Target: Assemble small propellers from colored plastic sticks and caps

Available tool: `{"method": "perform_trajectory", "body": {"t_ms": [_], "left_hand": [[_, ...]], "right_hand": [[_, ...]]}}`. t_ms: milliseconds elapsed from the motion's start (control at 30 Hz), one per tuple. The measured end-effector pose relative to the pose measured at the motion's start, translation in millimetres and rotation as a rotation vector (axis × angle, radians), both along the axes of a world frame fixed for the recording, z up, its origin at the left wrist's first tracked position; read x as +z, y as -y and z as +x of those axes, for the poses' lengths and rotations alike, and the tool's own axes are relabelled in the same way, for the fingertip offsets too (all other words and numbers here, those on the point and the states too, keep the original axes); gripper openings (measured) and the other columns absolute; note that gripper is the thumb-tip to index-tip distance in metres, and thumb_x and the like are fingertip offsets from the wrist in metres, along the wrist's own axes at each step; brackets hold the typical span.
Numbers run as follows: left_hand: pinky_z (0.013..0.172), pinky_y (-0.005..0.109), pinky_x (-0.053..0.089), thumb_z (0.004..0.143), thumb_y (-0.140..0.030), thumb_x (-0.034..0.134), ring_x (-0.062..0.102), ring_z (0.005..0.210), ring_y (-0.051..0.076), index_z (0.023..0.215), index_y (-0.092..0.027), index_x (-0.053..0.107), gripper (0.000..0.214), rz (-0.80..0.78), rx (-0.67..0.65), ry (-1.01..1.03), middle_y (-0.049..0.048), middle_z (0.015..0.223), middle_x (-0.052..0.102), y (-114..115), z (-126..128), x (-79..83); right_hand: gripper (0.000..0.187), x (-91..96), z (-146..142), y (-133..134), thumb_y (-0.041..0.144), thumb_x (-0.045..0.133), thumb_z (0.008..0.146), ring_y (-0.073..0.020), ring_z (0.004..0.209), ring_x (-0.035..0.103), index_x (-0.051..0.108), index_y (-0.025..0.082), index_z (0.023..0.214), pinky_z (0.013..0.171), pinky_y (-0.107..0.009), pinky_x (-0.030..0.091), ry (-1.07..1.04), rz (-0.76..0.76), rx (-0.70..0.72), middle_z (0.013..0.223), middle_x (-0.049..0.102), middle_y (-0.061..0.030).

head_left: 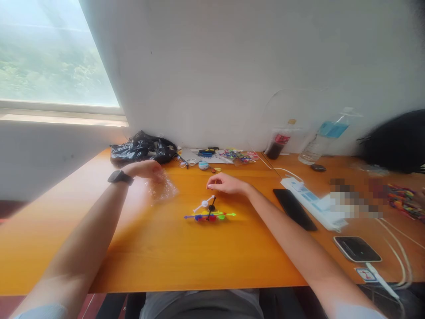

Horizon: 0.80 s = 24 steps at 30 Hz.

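Observation:
My left hand (149, 169), with a dark watch on the wrist, grips a crumpled clear plastic bag (163, 188) that hangs over the table. A small pile of plastic arrow spinners lies in front of my hands: a white spinner (204, 204), a black spinner (211, 207), a blue spinner (198, 217) and a green spinner (222, 216), with yellow and red pieces among them. Just above the pile, my right hand (225, 182) is loosely curled, with a gap between thumb and fingers. Nothing shows in it.
At the back stand a black plastic bag (141, 148), a round tin (203, 165), colourful packets (237, 155) and two bottles, one with dark liquid (276, 144). On the right lie a black phone (294, 209), a white power strip (314, 204), cables and a charging pad (357, 249).

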State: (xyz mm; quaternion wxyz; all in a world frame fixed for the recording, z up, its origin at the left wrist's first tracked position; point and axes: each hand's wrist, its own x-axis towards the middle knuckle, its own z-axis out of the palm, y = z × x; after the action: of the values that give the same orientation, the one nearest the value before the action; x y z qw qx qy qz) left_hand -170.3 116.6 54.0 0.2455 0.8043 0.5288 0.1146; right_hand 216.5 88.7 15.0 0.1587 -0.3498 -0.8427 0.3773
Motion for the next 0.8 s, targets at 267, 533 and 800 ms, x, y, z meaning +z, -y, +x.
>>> {"method": "perform_trajectory", "body": {"t_ms": [267, 533, 800], "left_hand": [[0.065, 0.026, 0.055, 0.083, -0.048, 0.076, 0.07, 0.073, 0.019, 0.077, -0.02, 0.068, 0.03, -0.129, -0.018, 0.349, 0.0067, 0.079, 0.072, 21, 8, 41.2], [0.056, 0.02, 0.054, 0.09, -0.053, 0.074, 0.07, 0.068, 0.014, 0.101, -0.018, 0.067, 0.037, -0.02, -0.128, 0.717, 0.0067, 0.083, 0.075, 47, 84, 52.8], [0.035, 0.018, 0.036, 0.088, -0.054, 0.074, 0.049, 0.038, 0.007, 0.092, -0.017, 0.068, 0.038, 0.145, -0.044, 0.731, 0.0019, 0.062, 0.068, 47, 129, 21.9]], "right_hand": [[0.037, 10.6, -11, 9, 0.052, 0.07, 0.091, -0.0206, 0.094, 0.067, 0.072, 0.019, 0.108, 0.08, -0.031, 0.053, -0.243, -0.012, -0.115, 0.104, 0.073, -0.0073], [0.062, 33.9, -35, 33, 0.051, 0.082, 0.084, -0.0226, 0.11, 0.07, 0.054, 0.028, 0.134, 0.092, -0.036, 0.058, -0.701, -0.289, -0.198, 0.126, 0.072, -0.0089], [0.043, 42.0, -36, 35, 0.036, 0.09, 0.07, -0.0203, 0.082, 0.076, 0.068, 0.02, 0.103, 0.078, -0.033, 0.059, -0.83, -0.357, -0.407, 0.09, 0.079, -0.0052]]}}
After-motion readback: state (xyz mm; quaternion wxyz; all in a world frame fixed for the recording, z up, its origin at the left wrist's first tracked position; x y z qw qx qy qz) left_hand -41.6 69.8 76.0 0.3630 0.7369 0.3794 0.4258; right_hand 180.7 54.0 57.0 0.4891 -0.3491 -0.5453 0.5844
